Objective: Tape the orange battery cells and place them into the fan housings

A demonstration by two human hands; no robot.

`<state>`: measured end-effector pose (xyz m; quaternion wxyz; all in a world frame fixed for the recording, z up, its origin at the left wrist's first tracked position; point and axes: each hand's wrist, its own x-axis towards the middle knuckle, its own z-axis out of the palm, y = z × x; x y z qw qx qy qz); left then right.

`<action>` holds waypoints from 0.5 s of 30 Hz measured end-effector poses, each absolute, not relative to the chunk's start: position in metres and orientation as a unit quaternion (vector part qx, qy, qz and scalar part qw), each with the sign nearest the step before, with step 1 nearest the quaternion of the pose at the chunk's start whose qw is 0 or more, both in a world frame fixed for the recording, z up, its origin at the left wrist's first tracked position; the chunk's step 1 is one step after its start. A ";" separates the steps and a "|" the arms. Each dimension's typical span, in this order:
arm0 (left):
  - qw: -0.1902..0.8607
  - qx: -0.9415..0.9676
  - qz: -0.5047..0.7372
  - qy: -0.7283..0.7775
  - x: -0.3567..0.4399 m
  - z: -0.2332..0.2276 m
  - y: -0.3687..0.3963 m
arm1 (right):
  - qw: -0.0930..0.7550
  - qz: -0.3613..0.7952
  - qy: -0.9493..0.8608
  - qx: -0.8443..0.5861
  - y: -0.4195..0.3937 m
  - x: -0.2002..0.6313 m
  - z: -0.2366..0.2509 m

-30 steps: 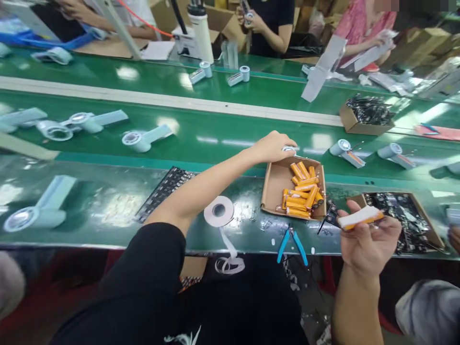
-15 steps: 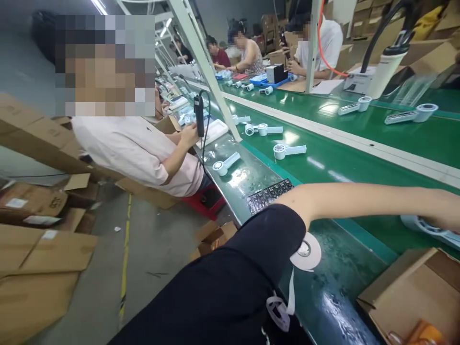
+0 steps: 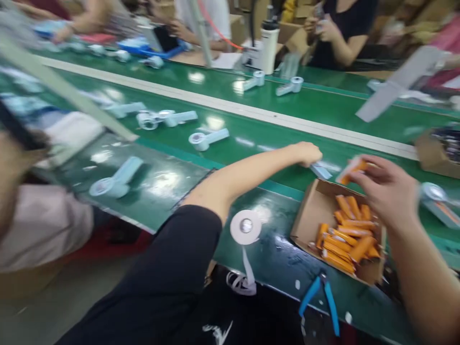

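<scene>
Motion blur softens everything. My left hand (image 3: 308, 153), right of centre, is closed over a pale fan part (image 3: 321, 171) on the green belt (image 3: 251, 143). My right hand (image 3: 390, 189) pinches an orange cell (image 3: 354, 168) above the cardboard box (image 3: 311, 218).

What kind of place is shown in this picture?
Most likely a factory assembly line. A long green conveyor belt carries rows of identical pale handheld parts, a cardboard box holds many orange cylinders, and other people sit working on the far side.

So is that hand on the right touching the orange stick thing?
Touching: the head view shows the right hand pinching the orange battery between its fingertips, above the cardboard box.
</scene>
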<state>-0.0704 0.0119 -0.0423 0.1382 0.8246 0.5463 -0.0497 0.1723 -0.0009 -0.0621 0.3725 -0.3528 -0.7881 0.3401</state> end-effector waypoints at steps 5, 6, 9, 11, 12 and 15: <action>0.141 0.814 -0.033 0.562 -0.081 -0.071 0.054 | 0.289 0.282 -0.833 -0.379 0.031 0.138 -0.070; 0.144 0.808 -0.023 0.571 -0.081 -0.072 0.055 | 0.256 0.249 -0.852 -0.384 0.039 0.133 -0.074; 0.155 0.790 0.002 0.593 -0.077 -0.073 0.051 | 0.139 0.155 -0.888 -0.410 0.050 0.126 -0.081; 0.161 0.781 0.015 0.603 -0.073 -0.075 0.048 | 0.065 0.112 -0.894 -0.429 0.050 0.124 -0.081; 0.162 0.777 0.022 0.608 -0.071 -0.076 0.047 | 0.032 0.097 -0.896 -0.433 0.050 0.123 -0.079; 0.170 0.762 0.044 0.624 -0.061 -0.076 0.044 | -0.060 0.058 -0.902 -0.424 0.049 0.114 -0.073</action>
